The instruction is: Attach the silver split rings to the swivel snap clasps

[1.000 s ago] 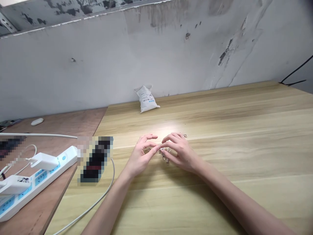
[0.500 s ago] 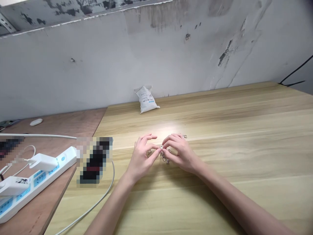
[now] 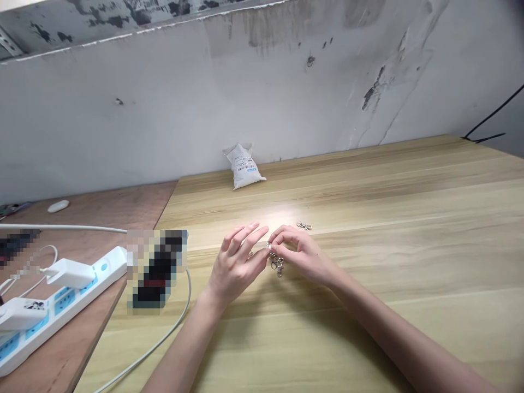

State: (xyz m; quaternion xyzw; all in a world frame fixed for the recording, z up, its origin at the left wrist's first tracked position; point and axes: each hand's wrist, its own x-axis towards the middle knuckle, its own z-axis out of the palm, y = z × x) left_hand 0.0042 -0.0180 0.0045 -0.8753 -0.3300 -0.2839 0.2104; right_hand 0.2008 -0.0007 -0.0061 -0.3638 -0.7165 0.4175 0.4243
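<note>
My right hand (image 3: 301, 251) pinches a small silver swivel clasp (image 3: 269, 245) between thumb and fingertips; the fingers partly cover it. My left hand (image 3: 237, 262) is close on its left, fingers spread and raised, with the thumb tip at the clasp. Under the fingertips a small cluster of silver metal clasps and rings (image 3: 277, 265) lies on the wooden table (image 3: 368, 229). Another bit of metal (image 3: 250, 254) shows between the left thumb and fingers, mostly hidden. Beyond the right hand lies a separate silver clasp (image 3: 304, 225).
A white plastic package (image 3: 245, 169) stands by the wall. On the left are a white power strip (image 3: 82, 305) with chargers, a blurred-out dark object (image 3: 158, 270), a white cable (image 3: 164, 337) and a small white oval item (image 3: 58, 206).
My left index finger has lifted away from the thumb and the left hand has opened. The right hand keeps its pinch, and the separate clasp behind it shows more fully.
</note>
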